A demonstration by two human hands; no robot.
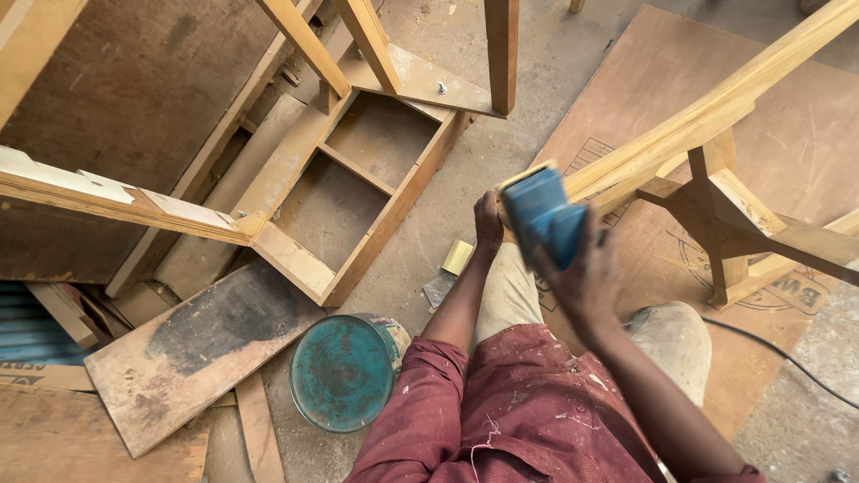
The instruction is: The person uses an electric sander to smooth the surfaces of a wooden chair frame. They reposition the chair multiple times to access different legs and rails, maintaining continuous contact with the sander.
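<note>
**Blue sanding block pressed to a pale wooden leg**

Blue was the block (544, 215) in the right hand (582, 277), whose fingers were wrapped over its back and pinched it from both sides, the palm behind it. The block sat against the near end of a pale wooden leg (707, 116), which ran from the block up and away to the right as part of an overturned furniture frame (725, 215). The left hand (488, 224) was just left of the block, its fingers curled shut around the end of that same leg, touching it right beside the block.

Below the block lay the person's knees in light trousers (506, 291), and nearer still the maroon, paint-flecked sleeves (501, 411). Under the frame, right of the block, a brown plywood sheet (796, 134) lay flat on the floor, with a black cable (778, 353) crossing its lower edge.

Left of the block, a small yellow piece (457, 257) rested on the dusty concrete. Below and left of the block stood a round teal tin (343, 373), seen from above. Farther left of the block lay an open wooden box frame (358, 188) with two compartments, and beside it a worn, dark-stained board (197, 358) among other offcuts.
</note>
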